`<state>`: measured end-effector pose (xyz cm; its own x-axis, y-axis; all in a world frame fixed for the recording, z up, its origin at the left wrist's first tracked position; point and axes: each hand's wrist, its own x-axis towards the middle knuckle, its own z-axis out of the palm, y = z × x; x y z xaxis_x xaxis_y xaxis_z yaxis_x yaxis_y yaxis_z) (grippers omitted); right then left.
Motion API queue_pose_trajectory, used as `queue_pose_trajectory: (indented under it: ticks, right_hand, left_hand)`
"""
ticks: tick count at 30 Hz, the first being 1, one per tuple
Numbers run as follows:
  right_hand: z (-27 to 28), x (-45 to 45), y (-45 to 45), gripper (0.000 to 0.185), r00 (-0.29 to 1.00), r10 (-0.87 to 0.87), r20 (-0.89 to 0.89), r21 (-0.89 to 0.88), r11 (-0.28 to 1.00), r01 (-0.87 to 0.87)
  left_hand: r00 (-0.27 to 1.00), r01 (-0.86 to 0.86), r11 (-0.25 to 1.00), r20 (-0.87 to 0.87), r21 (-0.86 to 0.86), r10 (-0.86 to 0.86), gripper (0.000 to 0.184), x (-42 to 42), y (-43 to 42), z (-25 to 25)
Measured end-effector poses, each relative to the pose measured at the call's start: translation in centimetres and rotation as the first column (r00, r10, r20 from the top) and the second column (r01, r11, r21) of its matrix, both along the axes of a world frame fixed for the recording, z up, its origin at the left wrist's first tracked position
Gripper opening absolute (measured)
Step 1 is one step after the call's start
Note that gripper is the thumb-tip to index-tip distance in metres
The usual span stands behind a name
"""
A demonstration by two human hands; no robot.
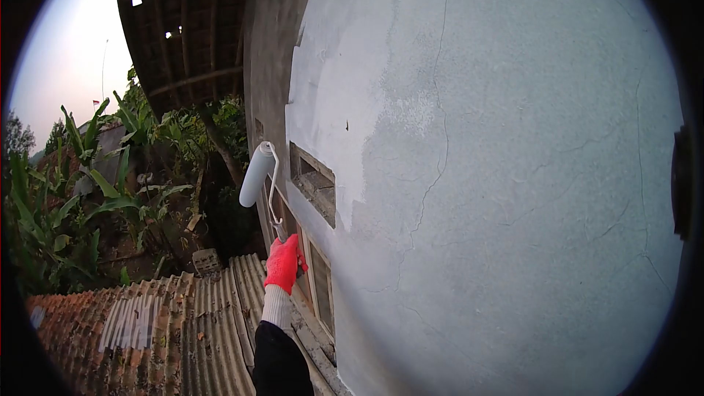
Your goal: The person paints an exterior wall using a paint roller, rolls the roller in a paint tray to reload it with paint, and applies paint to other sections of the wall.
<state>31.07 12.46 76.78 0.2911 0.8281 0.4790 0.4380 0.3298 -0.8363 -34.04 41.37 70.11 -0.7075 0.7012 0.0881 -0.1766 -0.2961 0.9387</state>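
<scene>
My left hand (282,262), in a red-coated glove with a white knit cuff, is closed around the handle of a paint roller (256,174). The roller's pale cylinder points up and to the left, beside the house wall (506,176) and apart from it. Along its left part, the wall carries a brighter white painted area (337,73) with an uneven edge; the rest is pale blue-grey with long cracks. Just right of the roller is a small rectangular vent opening (314,182). My right hand is out of view.
Below lies a rusty corrugated roof (198,330) with a pale translucent strip. A window frame (321,286) sits low in the wall. An overhanging tiled eave (187,29) stands at upper left, above banana plants (95,176). A dark object (682,183) is at the far right edge.
</scene>
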Motion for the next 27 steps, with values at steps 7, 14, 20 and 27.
queue_pose_trajectory:
  ticks: [7,14,20,27]
  right_hand:
    - [0.4,1.5,-0.1,0.062,0.992,0.094,-0.088,-0.092,0.99,-0.102]
    - [0.8,0.5,0.3,0.057,0.969,0.034,0.244,-0.054,0.998,-0.022]
    - [-1.1,2.8,1.2,0.056,0.97,0.151,0.191,0.028,0.987,-0.159]
    - [-0.8,2.2,1.4,0.053,0.965,0.176,0.192,0.096,0.976,-0.197]
  left_hand:
    - [0.97,0.24,0.966,-0.001,-0.095,-0.241,0.022,10.3,-11.4,-2.1]
    - [0.837,0.373,0.827,-0.231,-0.422,-0.495,0.022,14.1,-16.0,-2.9]
    - [0.83,0.357,0.868,-0.309,-0.345,-0.464,0.027,11.3,-11.5,-1.0]
    - [0.829,0.377,0.86,-0.289,-0.345,-0.479,0.029,10.1,-11.7,-4.6]
